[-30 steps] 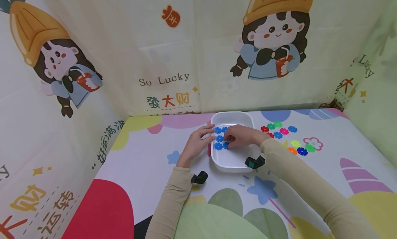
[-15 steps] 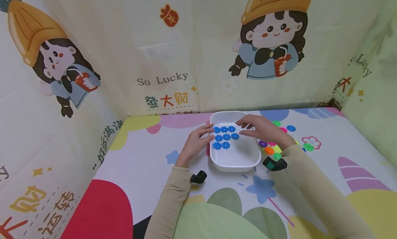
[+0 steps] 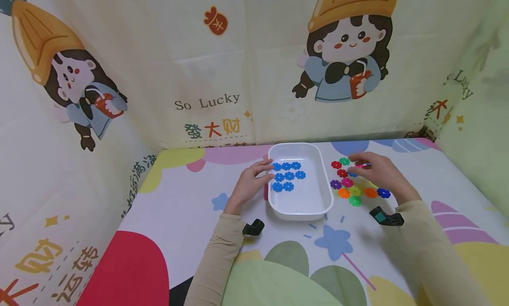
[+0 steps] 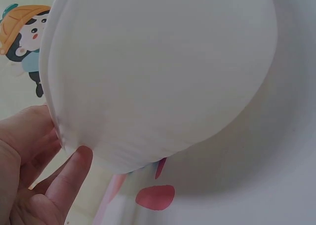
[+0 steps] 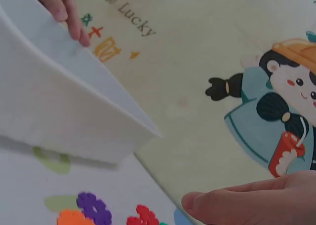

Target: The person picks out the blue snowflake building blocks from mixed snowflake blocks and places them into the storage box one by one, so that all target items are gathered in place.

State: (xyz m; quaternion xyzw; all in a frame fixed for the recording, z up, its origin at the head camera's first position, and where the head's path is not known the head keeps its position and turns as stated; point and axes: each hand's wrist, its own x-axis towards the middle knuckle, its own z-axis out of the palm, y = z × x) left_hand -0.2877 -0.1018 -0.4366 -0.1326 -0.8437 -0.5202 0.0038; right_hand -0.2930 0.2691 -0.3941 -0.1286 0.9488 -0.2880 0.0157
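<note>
A white tray (image 3: 299,215) stands mid-table with several blue flower pieces (image 3: 287,175) laid in rows in its far left part. My left hand (image 3: 254,180) rests with straight fingers against the tray's left rim. In the left wrist view that left hand (image 4: 34,175) lies beside the tray's outer wall (image 4: 158,72). My right hand (image 3: 371,171) hovers over the loose coloured flower pieces (image 3: 347,187) to the right of the tray. A sliver of pink and blue shows between its thumb and fingers. Whether it grips a piece is unclear.
Printed cloth walls close in the back and both sides of the table. The right wrist view shows the tray's wall (image 5: 59,106), a purple piece (image 5: 94,205) and a red piece (image 5: 143,216) near my right hand (image 5: 256,203). Black wrist cameras (image 3: 254,227) sit on both sleeves.
My right hand has left the tray, where it was among the blue pieces, and moved right to the coloured pile. The left hand has stayed on the rim.
</note>
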